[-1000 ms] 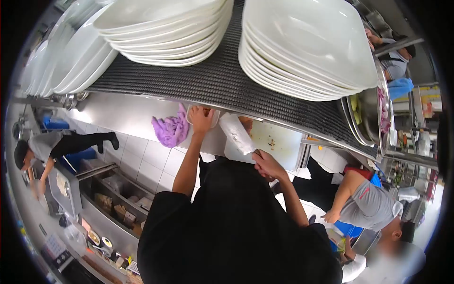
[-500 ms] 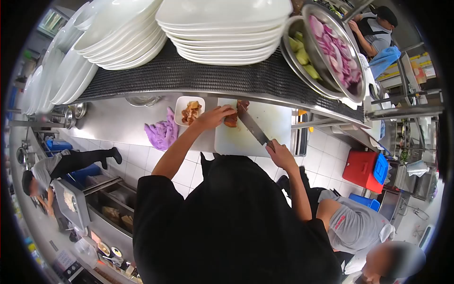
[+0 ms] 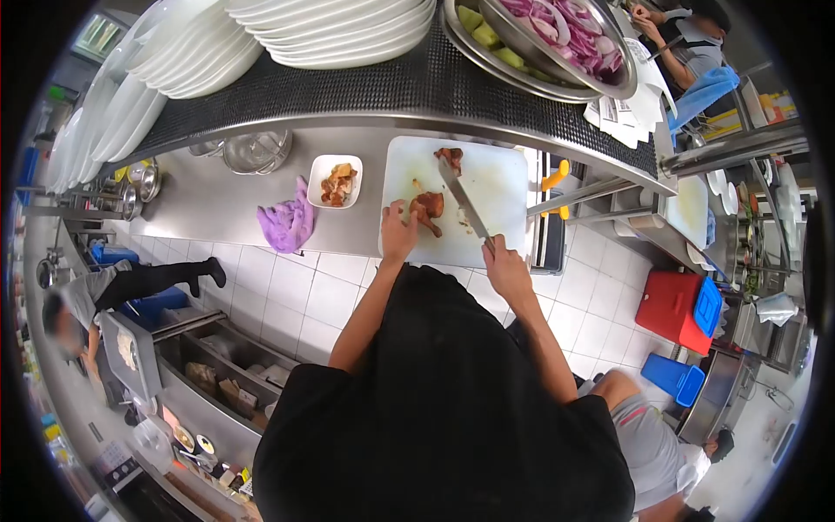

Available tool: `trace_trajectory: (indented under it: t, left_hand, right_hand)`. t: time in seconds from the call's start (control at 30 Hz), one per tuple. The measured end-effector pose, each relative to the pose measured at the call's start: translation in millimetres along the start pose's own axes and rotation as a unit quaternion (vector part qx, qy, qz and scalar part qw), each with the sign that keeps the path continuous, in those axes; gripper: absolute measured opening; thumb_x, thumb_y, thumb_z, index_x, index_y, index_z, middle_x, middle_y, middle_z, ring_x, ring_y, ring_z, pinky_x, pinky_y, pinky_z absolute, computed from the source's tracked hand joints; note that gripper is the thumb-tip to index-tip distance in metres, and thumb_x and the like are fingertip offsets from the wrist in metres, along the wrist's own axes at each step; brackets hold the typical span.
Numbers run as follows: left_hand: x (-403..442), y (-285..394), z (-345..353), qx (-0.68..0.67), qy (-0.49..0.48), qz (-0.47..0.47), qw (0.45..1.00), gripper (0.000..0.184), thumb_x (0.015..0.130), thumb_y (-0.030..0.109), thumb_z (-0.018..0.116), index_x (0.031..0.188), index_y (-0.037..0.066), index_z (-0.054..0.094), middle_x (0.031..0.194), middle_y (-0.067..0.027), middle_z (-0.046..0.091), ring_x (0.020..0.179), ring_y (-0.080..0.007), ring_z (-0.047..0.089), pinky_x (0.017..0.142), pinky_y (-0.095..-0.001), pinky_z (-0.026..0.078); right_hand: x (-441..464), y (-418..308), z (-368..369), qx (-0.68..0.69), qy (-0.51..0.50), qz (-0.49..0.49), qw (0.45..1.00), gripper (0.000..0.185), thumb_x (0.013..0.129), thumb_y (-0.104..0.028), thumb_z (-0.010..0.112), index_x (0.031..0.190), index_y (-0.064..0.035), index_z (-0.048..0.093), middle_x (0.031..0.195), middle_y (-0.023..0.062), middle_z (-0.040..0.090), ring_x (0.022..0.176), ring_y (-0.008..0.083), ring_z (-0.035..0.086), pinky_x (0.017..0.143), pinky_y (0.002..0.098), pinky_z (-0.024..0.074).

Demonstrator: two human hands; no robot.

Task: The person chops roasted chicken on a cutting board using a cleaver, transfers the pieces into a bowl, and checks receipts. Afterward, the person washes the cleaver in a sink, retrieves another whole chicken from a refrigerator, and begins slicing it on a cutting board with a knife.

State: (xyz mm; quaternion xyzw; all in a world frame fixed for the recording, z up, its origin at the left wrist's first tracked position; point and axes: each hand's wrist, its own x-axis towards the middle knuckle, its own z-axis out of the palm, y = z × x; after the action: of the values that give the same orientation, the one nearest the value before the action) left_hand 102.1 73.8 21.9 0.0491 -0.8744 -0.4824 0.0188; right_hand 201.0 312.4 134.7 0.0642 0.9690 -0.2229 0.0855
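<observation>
My right hand (image 3: 504,261) is wrapped round the handle of a knife (image 3: 464,202), whose blade slants up and left over a white cutting board (image 3: 504,174). The blade's tip touches a piece of browned meat (image 3: 450,159) near the board's far edge. My left hand (image 3: 399,230) rests at the board's left side, fingers apart, beside a larger piece of browned meat (image 3: 428,209) with a bone-like end toward me. Left of the board, a square white bowl (image 3: 318,193) holds cut meat pieces (image 3: 338,184).
A purple cloth (image 3: 285,224) lies left of the bowl. Above the counter, a shelf (image 3: 383,96) carries stacked white plates (image 3: 339,35) and metal bowls of sliced onion (image 3: 565,35) and green pieces. People stand at left, upper right and lower right.
My left hand has gone from the bowl to the board's left side. The knife has moved from beside the bowl to the board. The view has shifted, showing more of the counter.
</observation>
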Motion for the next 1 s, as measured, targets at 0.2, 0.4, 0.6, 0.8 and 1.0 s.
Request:
trace_trajectory:
  t: [0.2,0.4,0.6,0.8,1.0]
  left_hand:
    - [8,-7,-3,-0.036,0.028,0.091,0.995,0.013,0.087,0.003,0.074,0.099,0.003,0.067,0.096,-0.0132,0.064,0.070,-0.0246,0.068,0.065,-0.0356,0.056]
    - [14,-10,4,-0.046,0.037,0.082,0.995,0.008,0.085,0.002,0.075,0.091,0.002,0.070,0.093,-0.0129,0.066,0.071,-0.0252,0.069,0.066,-0.0362,0.056]
    - [12,-8,-4,-0.064,0.044,0.068,0.995,0.005,0.085,0.002,0.074,0.089,0.001,0.072,0.095,-0.0145,0.067,0.074,-0.0278,0.071,0.068,-0.0368,0.057]
    - [8,-20,1,-0.053,0.025,0.073,0.996,0.004,0.084,0.003,0.076,0.085,0.001,0.072,0.091,-0.0148,0.068,0.074,-0.0271,0.071,0.068,-0.0356,0.057]
    - [28,-24,7,-0.043,0.026,0.091,0.995,0.007,0.082,0.001,0.077,0.085,0.001,0.071,0.090,-0.0138,0.070,0.074,-0.0250,0.072,0.068,-0.0339,0.058]
  right_hand:
    - [6,-13,46,0.040,0.010,-0.069,0.997,0.033,0.102,-0.031,0.056,0.115,-0.0033,0.045,0.071,0.0278,0.066,0.067,0.0492,0.067,0.060,0.0590,0.0538]
    - [19,-22,48,-0.013,0.037,-0.102,0.994,0.032,0.102,-0.031,0.056,0.114,-0.0026,0.047,0.069,0.0255,0.065,0.065,0.0462,0.067,0.059,0.0559,0.0550]
    - [18,-46,16,0.078,0.048,-0.098,0.991,0.033,0.103,-0.033,0.054,0.114,-0.0027,0.047,0.071,0.0258,0.067,0.067,0.0457,0.068,0.060,0.0559,0.0557]
    - [25,-9,90,0.017,-0.048,-0.042,0.998,0.039,0.105,-0.036,0.049,0.119,-0.0002,0.044,0.076,0.0325,0.066,0.074,0.0533,0.066,0.068,0.0623,0.0533]
    - [46,-12,69,0.021,-0.037,-0.074,0.996,0.041,0.104,-0.037,0.050,0.121,0.0005,0.046,0.080,0.0332,0.066,0.076,0.0529,0.067,0.068,0.0612,0.0540]
